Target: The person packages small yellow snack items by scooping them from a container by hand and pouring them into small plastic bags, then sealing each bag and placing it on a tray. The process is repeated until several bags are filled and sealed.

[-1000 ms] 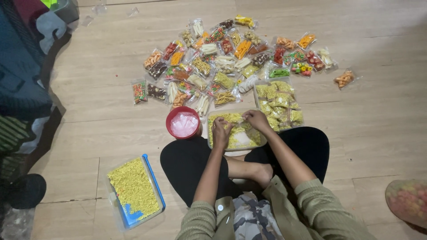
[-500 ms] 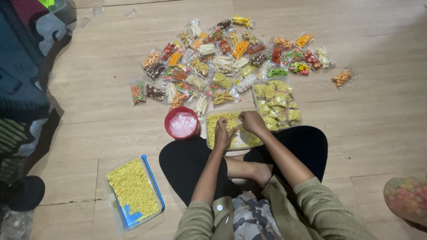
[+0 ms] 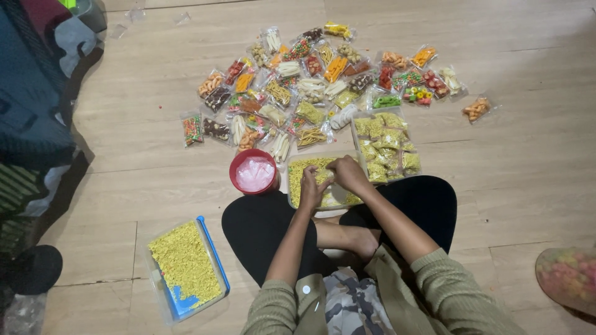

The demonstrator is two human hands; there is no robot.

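Dozens of small clear packets [image 3: 310, 87] already lie filled and spread over the pale wooden floor [image 3: 515, 186], a wide patch of orange, green, red and brown snacks in glossy plastic. Just beside them, a clear rectangular tray [image 3: 386, 141] holds a tidy batch of packets of yellow crumbly snack — that much looks done.

A good deal appears left. To the person's left sits a clear lidded box [image 3: 184, 268] with a blue edge, its yellow granular heap nearly covering the bottom. Straight ahead, between the knees, a second clear container [image 3: 304, 180] still carries a layer of the same yellow bits.

Both hands work over that container. The left hand [image 3: 313, 189] is curled down into it, fingers closed around something that seems to be a thin clear bag, though the picture is too small to be sure. The right hand [image 3: 349, 174] is clenched in a pinch just above, touching or nearly touching the left — probably gripping the same bag's mouth.

Just left of the container stands a round red bowl [image 3: 253, 171] with something soft and pale pink inside, perhaps empty bags. At the right edge, a blurred dish [image 3: 568, 276] of pastel pieces shows.
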